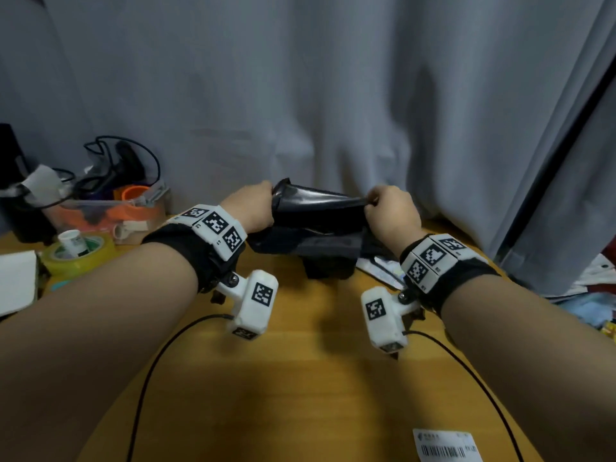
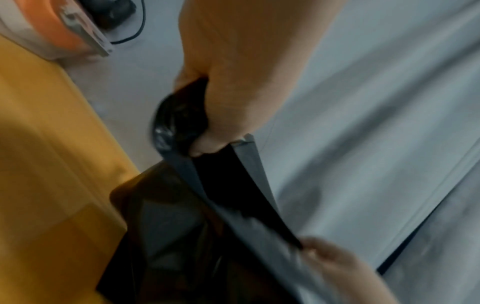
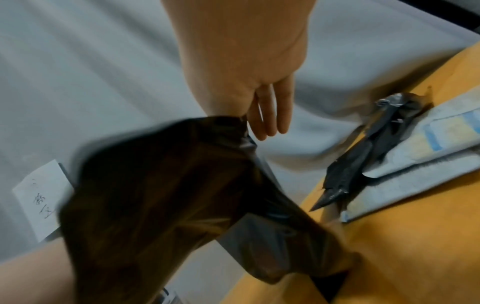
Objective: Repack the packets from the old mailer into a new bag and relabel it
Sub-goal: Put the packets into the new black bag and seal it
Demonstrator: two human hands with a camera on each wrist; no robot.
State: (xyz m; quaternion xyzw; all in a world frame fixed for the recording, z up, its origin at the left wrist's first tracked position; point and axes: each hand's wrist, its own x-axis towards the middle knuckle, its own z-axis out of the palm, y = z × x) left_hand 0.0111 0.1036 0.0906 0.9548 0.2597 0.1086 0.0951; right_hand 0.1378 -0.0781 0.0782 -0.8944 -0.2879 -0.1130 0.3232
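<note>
progress looks early to middling: you hold a black bag (image 1: 316,208) up over the far side of the desk (image 1: 300,378), stretched between both hands. your left hand (image 1: 248,208) has its fingers clenched round one bunched end of the bag's mouth, and your right hand (image 1: 390,211) pinches the other end, with two fingers (image 3: 270,115) left hanging loose below the pinch. the mouth is pulled taut, its two edges parted only a slit. whether this is the old mailer or the new bag i cannot tell, nor whether anything is inside.

packets (image 1: 383,270) lie on the desk just beside your right wrist, with a torn strip of black film (image 3: 363,156) across them, so they seem to be out and not yet repacked. a barcode label (image 1: 446,445) lies on the near desk, unstuck, and tape (image 1: 78,253) sits at the left. filling, sealing and labelling all appear left to do.
</note>
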